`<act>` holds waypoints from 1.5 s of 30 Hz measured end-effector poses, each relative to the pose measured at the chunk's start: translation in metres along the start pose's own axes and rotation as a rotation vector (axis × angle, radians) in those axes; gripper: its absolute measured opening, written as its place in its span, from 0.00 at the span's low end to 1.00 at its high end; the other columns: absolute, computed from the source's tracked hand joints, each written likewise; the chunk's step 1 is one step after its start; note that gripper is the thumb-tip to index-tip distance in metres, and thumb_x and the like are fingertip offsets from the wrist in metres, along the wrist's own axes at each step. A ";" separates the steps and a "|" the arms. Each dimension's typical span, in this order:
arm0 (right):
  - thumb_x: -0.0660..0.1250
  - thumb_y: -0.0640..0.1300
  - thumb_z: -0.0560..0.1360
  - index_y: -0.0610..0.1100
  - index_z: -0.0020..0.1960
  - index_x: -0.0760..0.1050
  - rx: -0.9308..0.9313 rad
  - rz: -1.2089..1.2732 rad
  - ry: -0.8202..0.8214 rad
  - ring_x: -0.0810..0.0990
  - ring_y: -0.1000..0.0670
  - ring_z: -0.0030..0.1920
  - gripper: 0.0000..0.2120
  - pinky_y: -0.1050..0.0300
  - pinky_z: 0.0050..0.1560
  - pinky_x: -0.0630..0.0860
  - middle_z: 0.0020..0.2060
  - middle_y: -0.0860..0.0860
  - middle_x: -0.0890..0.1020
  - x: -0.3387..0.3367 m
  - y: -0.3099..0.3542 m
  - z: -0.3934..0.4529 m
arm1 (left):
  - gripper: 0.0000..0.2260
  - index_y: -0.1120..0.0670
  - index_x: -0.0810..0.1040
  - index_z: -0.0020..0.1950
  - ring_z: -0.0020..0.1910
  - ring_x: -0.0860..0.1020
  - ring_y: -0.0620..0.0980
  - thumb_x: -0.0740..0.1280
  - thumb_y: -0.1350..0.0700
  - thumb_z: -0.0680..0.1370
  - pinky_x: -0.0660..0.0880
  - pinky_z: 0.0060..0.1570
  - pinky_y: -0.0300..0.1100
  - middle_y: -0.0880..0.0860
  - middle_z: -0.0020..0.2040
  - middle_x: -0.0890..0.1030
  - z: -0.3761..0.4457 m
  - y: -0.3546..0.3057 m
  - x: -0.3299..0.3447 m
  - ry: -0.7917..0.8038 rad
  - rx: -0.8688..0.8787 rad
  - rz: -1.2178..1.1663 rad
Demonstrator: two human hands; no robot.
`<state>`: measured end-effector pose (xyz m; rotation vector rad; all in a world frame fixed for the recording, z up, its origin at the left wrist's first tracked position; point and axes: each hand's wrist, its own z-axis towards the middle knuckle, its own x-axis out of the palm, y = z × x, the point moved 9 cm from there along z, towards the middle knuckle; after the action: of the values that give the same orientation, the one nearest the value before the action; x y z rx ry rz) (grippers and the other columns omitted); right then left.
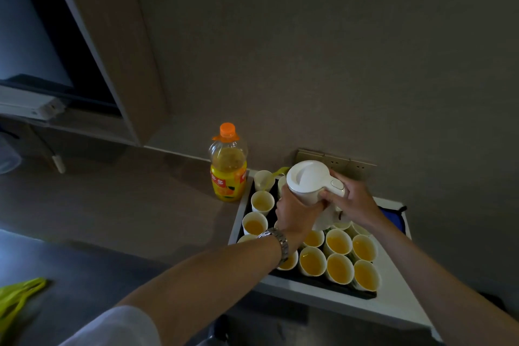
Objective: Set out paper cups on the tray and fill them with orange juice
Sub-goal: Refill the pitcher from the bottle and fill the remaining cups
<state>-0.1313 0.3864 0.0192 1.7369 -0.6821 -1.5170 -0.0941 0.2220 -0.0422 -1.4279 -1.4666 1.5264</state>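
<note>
A white lidded pitcher (309, 180) is tilted to the left over a black tray (320, 279), and a stream of orange juice runs from its spout into the far-left paper cup (263, 179). My right hand (351, 199) grips the pitcher's handle. My left hand (295, 212) is wrapped around the pitcher's body from below. Several white paper cups with juice stand on the tray, among them a front cup (339, 267). Some cups are hidden behind my hands.
An orange juice bottle (228, 167) with an orange cap stands on the counter left of the tray. The tray rests on a white surface (393, 298) against the wall, below a socket plate (337, 161). A yellow-green bag (16, 298) lies at the near left.
</note>
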 end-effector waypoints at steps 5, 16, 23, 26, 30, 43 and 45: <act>0.77 0.49 0.74 0.52 0.75 0.70 0.005 -0.026 -0.002 0.78 0.56 0.60 0.32 0.54 0.61 0.76 0.59 0.57 0.81 -0.001 0.003 -0.001 | 0.46 0.50 0.68 0.71 0.63 0.80 0.50 0.78 0.30 0.61 0.83 0.55 0.50 0.48 0.66 0.80 -0.002 0.000 -0.001 -0.014 0.005 -0.004; 0.77 0.52 0.73 0.53 0.75 0.70 -0.003 -0.047 0.010 0.79 0.56 0.62 0.33 0.47 0.63 0.78 0.61 0.57 0.82 0.000 0.003 -0.005 | 0.45 0.49 0.67 0.72 0.63 0.80 0.48 0.79 0.32 0.63 0.83 0.55 0.48 0.47 0.66 0.79 -0.008 0.002 0.000 -0.015 0.017 -0.029; 0.77 0.50 0.73 0.52 0.76 0.69 0.003 -0.061 0.009 0.78 0.53 0.61 0.34 0.50 0.62 0.78 0.61 0.55 0.81 -0.002 0.004 -0.007 | 0.45 0.50 0.67 0.72 0.64 0.79 0.48 0.80 0.33 0.63 0.82 0.55 0.45 0.48 0.66 0.79 -0.011 0.001 0.000 -0.003 0.011 -0.044; 0.77 0.48 0.73 0.50 0.76 0.69 0.003 -0.065 0.003 0.78 0.52 0.61 0.33 0.54 0.60 0.76 0.60 0.55 0.80 -0.002 0.006 -0.008 | 0.45 0.51 0.67 0.72 0.64 0.79 0.49 0.80 0.32 0.63 0.82 0.56 0.47 0.48 0.66 0.79 -0.012 0.000 -0.001 -0.010 0.008 -0.026; 0.77 0.48 0.73 0.50 0.76 0.69 0.009 -0.026 0.000 0.77 0.51 0.63 0.33 0.53 0.61 0.76 0.63 0.53 0.80 -0.003 0.003 -0.010 | 0.45 0.50 0.66 0.71 0.64 0.79 0.50 0.80 0.32 0.63 0.82 0.55 0.46 0.48 0.67 0.79 -0.013 -0.005 -0.003 -0.009 0.016 -0.009; 0.76 0.47 0.74 0.54 0.75 0.68 0.021 0.155 -0.048 0.76 0.58 0.61 0.32 0.66 0.52 0.74 0.59 0.62 0.78 -0.009 0.007 -0.012 | 0.45 0.48 0.66 0.72 0.62 0.79 0.47 0.80 0.33 0.63 0.80 0.51 0.40 0.47 0.66 0.80 -0.013 -0.035 -0.019 -0.078 0.139 0.058; 0.76 0.47 0.74 0.56 0.74 0.68 0.022 0.169 -0.051 0.76 0.60 0.59 0.32 0.66 0.49 0.76 0.57 0.64 0.78 -0.010 0.008 -0.013 | 0.45 0.48 0.66 0.73 0.63 0.79 0.48 0.81 0.34 0.63 0.80 0.53 0.41 0.47 0.66 0.80 -0.013 -0.040 -0.019 -0.085 0.154 0.064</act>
<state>-0.1198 0.3920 0.0323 1.6174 -0.8529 -1.4458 -0.0872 0.2177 0.0029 -1.3450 -1.3309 1.7190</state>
